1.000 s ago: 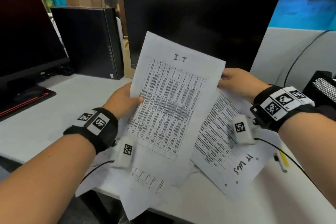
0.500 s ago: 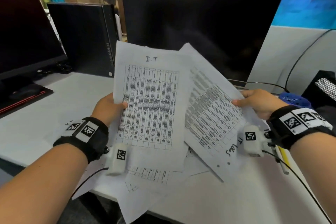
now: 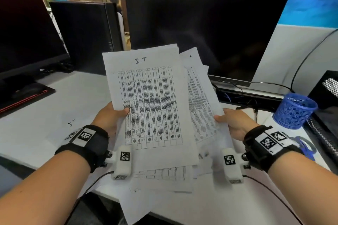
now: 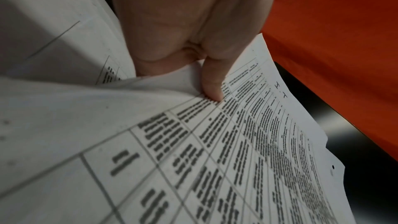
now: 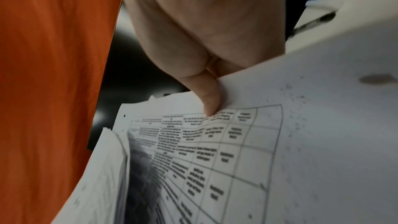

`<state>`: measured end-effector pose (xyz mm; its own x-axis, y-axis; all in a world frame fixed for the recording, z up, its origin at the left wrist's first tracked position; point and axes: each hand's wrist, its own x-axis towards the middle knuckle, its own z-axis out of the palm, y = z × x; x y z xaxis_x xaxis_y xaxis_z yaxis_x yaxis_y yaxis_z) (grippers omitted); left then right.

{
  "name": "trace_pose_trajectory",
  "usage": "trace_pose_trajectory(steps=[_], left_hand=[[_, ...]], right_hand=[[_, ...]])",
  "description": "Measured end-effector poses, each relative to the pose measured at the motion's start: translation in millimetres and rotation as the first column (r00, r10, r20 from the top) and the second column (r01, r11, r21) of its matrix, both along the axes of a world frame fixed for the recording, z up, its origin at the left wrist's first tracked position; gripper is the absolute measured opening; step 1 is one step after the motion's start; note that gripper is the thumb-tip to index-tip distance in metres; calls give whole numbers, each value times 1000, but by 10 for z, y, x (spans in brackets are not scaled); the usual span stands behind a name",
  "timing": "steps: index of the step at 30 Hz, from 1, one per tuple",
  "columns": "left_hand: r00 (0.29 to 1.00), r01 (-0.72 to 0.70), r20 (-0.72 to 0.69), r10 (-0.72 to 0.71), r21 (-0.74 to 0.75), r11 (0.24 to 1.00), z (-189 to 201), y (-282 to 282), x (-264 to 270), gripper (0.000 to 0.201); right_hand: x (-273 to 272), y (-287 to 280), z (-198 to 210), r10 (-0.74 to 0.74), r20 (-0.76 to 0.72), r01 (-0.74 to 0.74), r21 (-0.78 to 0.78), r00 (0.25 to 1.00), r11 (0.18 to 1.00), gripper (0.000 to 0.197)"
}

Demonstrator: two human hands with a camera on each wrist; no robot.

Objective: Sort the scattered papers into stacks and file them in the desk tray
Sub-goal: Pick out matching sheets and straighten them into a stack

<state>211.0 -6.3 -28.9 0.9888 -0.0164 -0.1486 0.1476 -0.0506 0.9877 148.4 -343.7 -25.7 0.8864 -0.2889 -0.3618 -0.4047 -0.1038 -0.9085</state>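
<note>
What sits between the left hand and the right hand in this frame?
In the head view, only held paper: the sheet marked I.T, pinched by the left hand, overlaps a second printed sheet pinched by the right hand.

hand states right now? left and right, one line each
Left hand: closed, thumb pinching the left edge of the I.T sheet.
Right hand: closed, thumb pinching the right edge of the sheets behind it.

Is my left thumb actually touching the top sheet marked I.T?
Touching. The left wrist view shows the left hand with its thumb pad pressed flat on the printed table of the I.T sheet.
</note>
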Motion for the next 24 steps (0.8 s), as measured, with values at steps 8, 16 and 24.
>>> trace_pose_trajectory(steps=[8,16,24], left_hand=[[1000,-20,19,22,-99,995,-90,-126,-50,38],[978,13,209,15,-133,991,139,-19,-120,43],[943,81,329,-39,-113,990,524,-168,-287,41]], right_hand=[[-92,622,20,-22,108,5,153,994,988,21],[-220,550,422,67,307,-22,-148,949,989,30],[-257,492,797,214,482,-120,-219,849,968,67]])
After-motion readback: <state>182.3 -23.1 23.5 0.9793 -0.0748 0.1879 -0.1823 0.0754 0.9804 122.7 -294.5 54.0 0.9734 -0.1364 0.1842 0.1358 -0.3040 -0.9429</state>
